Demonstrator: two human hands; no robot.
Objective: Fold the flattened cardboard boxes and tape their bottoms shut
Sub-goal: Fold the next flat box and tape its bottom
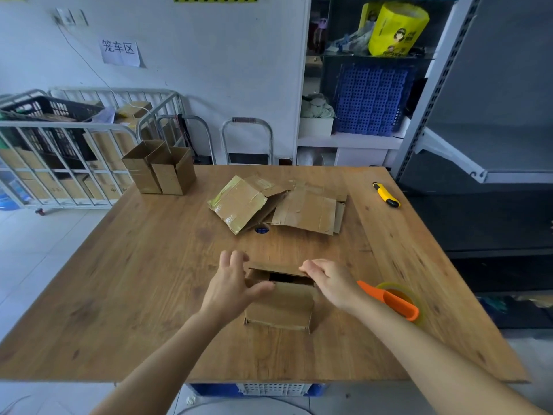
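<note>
Right now my left hand (232,284) is spread wide, thumb touching the half-folded box (281,310), which stands toward six o'clock on the table (149,280); my right hand (327,284) pinches its far flap. Flattened boxes (305,209) lie at twelve o'clock from it, tape dispenser (395,301) at three

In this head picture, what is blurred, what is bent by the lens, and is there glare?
Head view: the left hand is slightly smeared by motion, the right hand on the box sharper; the shelf upright leans, bent by the wide lens; tape on the flattened boxes gives pale glare; shadows are soft.
</note>
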